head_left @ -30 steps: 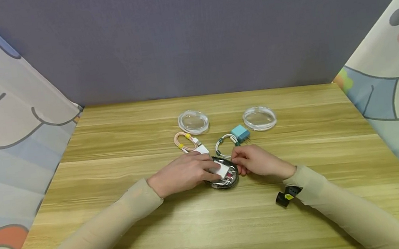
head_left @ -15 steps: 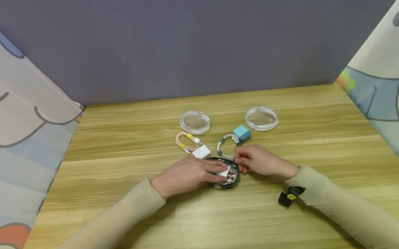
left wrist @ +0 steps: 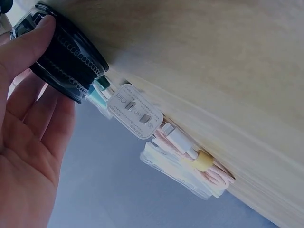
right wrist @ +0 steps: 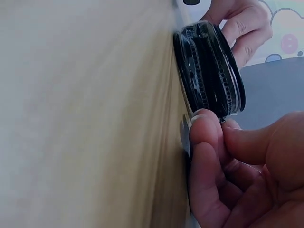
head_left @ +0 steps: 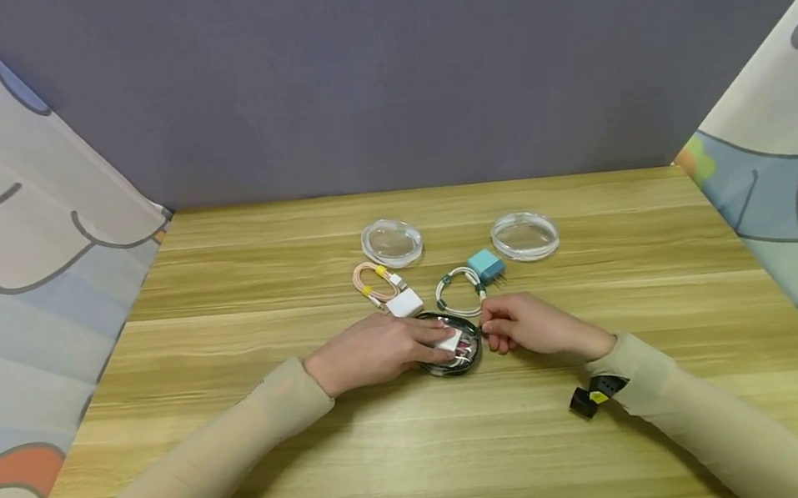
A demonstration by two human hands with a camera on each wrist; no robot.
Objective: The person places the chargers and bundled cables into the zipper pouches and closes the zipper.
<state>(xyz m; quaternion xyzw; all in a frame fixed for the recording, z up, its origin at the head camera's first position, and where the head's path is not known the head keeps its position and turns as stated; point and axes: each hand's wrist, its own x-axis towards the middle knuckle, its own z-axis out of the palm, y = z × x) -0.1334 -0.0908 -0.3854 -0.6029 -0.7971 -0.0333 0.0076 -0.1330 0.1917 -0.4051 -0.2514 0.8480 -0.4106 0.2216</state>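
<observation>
A small round black zip pouch (head_left: 470,351) with a clear top lies on the table; a white charger (head_left: 451,341) and a cable show through the top. My left hand (head_left: 375,351) holds it, fingers spread over the top and thumb (left wrist: 35,40) against its side. In both wrist views the zip's two rows of teeth (right wrist: 202,76) stand apart. My right hand (head_left: 533,324) is at the pouch's right edge, thumb and forefinger pinching the zip pull (right wrist: 222,120), mostly hidden by the fingertips.
Just beyond the pouch lie a white charger (head_left: 404,304), a coiled pink cable (head_left: 366,288), a coiled white cable (head_left: 443,297) and a blue charger (head_left: 486,264). Farther back are two clear round cases (head_left: 392,243). A grey partition (head_left: 391,73) stands behind the table.
My right hand has shifted slightly right, and its fingertips have drawn a little away from the pouch's edge. My left hand stays on top of the pouch.
</observation>
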